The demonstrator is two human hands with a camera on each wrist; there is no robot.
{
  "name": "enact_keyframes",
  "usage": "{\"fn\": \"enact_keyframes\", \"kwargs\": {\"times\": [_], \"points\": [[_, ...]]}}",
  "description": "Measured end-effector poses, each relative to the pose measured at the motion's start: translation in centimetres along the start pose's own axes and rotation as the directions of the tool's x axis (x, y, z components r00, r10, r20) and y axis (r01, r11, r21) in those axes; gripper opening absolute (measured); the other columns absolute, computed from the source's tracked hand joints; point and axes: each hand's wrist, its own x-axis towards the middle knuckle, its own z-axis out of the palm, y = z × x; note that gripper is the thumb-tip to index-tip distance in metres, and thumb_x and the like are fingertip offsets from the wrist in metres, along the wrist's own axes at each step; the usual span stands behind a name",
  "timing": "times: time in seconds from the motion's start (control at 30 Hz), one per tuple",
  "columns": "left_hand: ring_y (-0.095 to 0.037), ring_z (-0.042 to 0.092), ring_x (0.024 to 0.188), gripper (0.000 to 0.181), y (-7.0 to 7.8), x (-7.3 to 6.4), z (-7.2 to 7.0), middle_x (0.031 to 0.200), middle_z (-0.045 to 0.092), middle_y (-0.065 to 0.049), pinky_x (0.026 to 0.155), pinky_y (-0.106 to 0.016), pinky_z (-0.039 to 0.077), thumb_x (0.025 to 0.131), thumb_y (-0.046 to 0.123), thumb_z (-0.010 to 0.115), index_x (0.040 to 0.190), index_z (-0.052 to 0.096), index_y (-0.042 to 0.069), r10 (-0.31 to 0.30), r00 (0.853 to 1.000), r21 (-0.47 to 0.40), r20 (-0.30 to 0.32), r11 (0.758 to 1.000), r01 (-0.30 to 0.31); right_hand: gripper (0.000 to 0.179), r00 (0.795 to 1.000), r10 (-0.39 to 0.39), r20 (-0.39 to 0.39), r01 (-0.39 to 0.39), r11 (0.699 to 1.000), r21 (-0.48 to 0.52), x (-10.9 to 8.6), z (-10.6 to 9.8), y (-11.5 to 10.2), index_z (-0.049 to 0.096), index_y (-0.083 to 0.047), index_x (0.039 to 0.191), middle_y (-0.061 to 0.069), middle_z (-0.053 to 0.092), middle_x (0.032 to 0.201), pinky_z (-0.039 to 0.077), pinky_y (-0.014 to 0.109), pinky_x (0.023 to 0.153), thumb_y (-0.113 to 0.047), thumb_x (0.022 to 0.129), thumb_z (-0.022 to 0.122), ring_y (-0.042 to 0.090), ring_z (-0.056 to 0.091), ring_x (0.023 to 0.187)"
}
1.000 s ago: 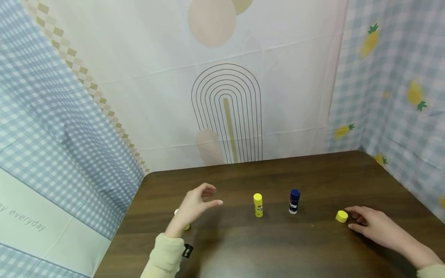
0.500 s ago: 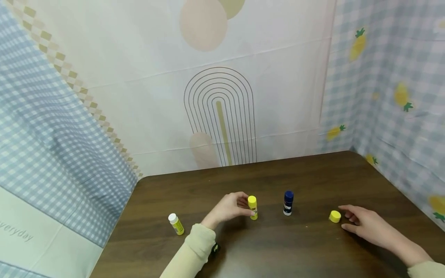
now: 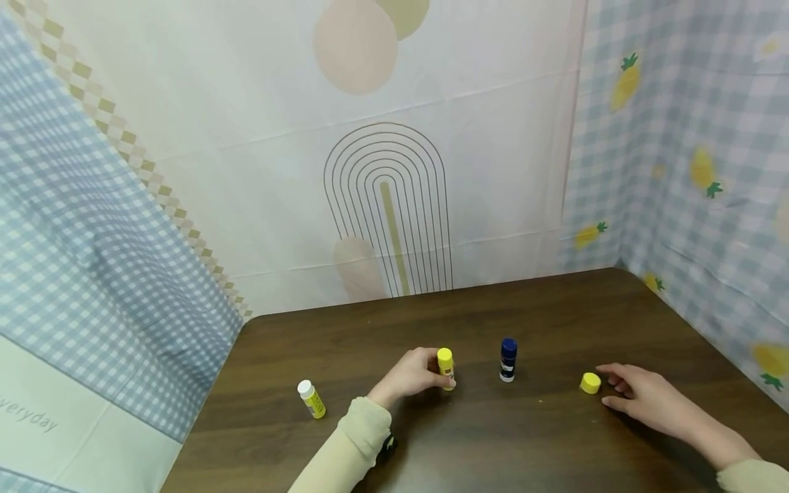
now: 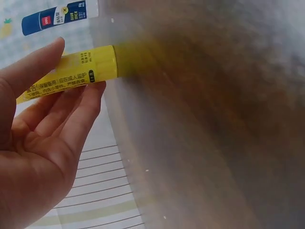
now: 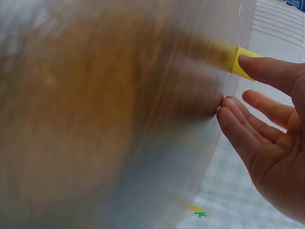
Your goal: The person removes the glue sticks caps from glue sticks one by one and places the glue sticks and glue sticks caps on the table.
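Left hand (image 3: 411,375) pinches the upright yellow glue stick (image 3: 445,359), left of the blue one (image 3: 508,359); presumably light, stiff, smooth, best held mid-barrel; right hand (image 3: 644,398), loosely parted, holds nothing beside the yellow cap (image 3: 590,383)

On the dark blue stick (image 4: 55,18), which stands to the right of the yellow stick (image 4: 95,67) in the head view, the words "GLUE STICK" can be read, beside a small red logo and some Chinese characters that are not clear enough to read. The yellow stick itself carries black printed lines of Chinese, too blurred for sure reading. Far to its left, the hanging cloth (image 3: 80,404) shows the letters "eryday", cut by the picture edge.
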Motion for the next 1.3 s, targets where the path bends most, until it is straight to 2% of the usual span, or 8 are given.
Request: {"fn": "enact_keyframes", "kwargs": {"times": [0.17, 0.3, 0.5, 0.6, 0.77, 1.0, 1.2, 1.3], "points": [[-0.003, 0.061, 0.070, 0.015, -0.2, -0.3, 0.2, 0.076, 0.069, 0.009, 0.069, -0.023, 0.049, 0.082, 0.014, 0.084, 0.087, 0.070, 0.013, 0.000, 1.000, -0.032, -0.018, 0.999, 0.000, 0.052, 1.000, 0.004, 0.025, -0.004, 1.000, 0.017, 0.0, 0.2, 0.1, 0.062, 0.008, 0.123, 0.007, 0.067, 0.103, 0.054, 0.034, 0.072, -0.019, 0.083, 0.082, 0.022, 0.064, 0.089], [-0.004, 0.063, 0.073, 0.015, 0.6, -0.4, -0.5, 0.079, 0.070, 0.009, 0.071, -0.024, 0.051, 0.083, 0.017, 0.084, 0.091, 0.072, 0.013, 0.009, 0.999, -0.046, -0.053, 0.999, -0.011, 0.052, 0.999, 0.009, 0.050, -0.010, 0.999, 0.030, -0.1, 0.4, 0.3, 0.062, 0.008, 0.123, 0.010, 0.067, 0.105, 0.055, 0.036, 0.072, -0.020, 0.084, 0.081, 0.024, 0.065, 0.090], [-0.007, 0.067, 0.082, 0.021, 3.6, -0.3, -3.7, 0.089, 0.073, 0.006, 0.076, -0.027, 0.054, 0.086, 0.024, 0.083, 0.099, 0.073, 0.010, 0.051, 0.991, -0.036, -0.124, 0.998, -0.055, 0.051, 0.998, 0.024, 0.063, -0.026, 0.999, 0.035, -0.2, 0.1, 0.4, 0.062, 0.009, 0.123, 0.012, 0.067, 0.106, 0.055, 0.042, 0.073, -0.019, 0.085, 0.080, 0.026, 0.065, 0.090], [-0.008, 0.068, 0.086, 0.024, 5.0, -0.3, -5.3, 0.093, 0.074, 0.005, 0.078, -0.028, 0.055, 0.087, 0.025, 0.081, 0.105, 0.073, 0.011, 0.074, 0.985, -0.051, -0.154, 0.995, -0.083, 0.049, 0.998, 0.018, 0.052, -0.019, 0.999, 0.026, -0.1, -0.1, 0.3, 0.063, 0.010, 0.122, 0.012, 0.067, 0.106, 0.055, 0.041, 0.072, -0.019, 0.086, 0.080, 0.025, 0.064, 0.089], [-0.008, 0.069, 0.090, 0.023, 6.4, -0.8, -7.3, 0.095, 0.074, 0.006, 0.078, -0.029, 0.056, 0.087, 0.026, 0.081, 0.106, 0.073, 0.015, 0.082, 0.978, -0.036, -0.190, 0.995, -0.090, 0.047, 0.999, 0.004, 0.034, -0.004, 1.000, 0.013, 0.0, -0.2, 0.1, 0.064, 0.010, 0.120, 0.011, 0.068, 0.105, 0.054, 0.039, 0.072, -0.019, 0.086, 0.080, 0.025, 0.064, 0.089], [-0.009, 0.069, 0.090, 0.023, 6.5, -2.1, -8.4, 0.095, 0.073, 0.006, 0.078, -0.030, 0.056, 0.087, 0.030, 0.081, 0.104, 0.073, 0.016, 0.061, 0.977, 0.014, -0.206, 0.998, -0.059, 0.047, 1.000, -0.001, 0.026, 0.001, 1.000, 0.007, 0.0, -0.2, 0.2, 0.064, 0.008, 0.120, 0.011, 0.068, 0.106, 0.054, 0.037, 0.072, -0.019, 0.086, 0.080, 0.024, 0.065, 0.088], [-0.010, 0.069, 0.087, 0.023, 5.8, -4.3, -8.9, 0.091, 0.072, 0.005, 0.077, -0.031, 0.056, 0.087, 0.032, 0.080, 0.100, 0.071, 0.015, 0.054, 0.978, 0.088, -0.202, 0.995, -0.037, 0.049, 0.998, 0.012, 0.062, -0.015, 0.999, 0.047, 0.0, -0.3, 0.3, 0.062, 0.010, 0.122, 0.016, 0.067, 0.108, 0.055, 0.045, 0.075, -0.020, 0.087, 0.078, 0.028, 0.065, 0.091], [-0.009, 0.068, 0.085, 0.021, 5.6, -5.4, -9.1, 0.087, 0.070, 0.007, 0.076, -0.030, 0.056, 0.087, 0.032, 0.080, 0.095, 0.069, 0.016, 0.072, 0.978, 0.132, -0.197, 0.990, -0.047, 0.049, 0.998, 0.011, 0.062, -0.013, 0.999, 0.041, -0.1, -0.4, 0.3, 0.062, 0.011, 0.123, 0.017, 0.067, 0.109, 0.056, 0.047, 0.075, -0.020, 0.087, 0.078, 0.029, 0.066, 0.092]]}}
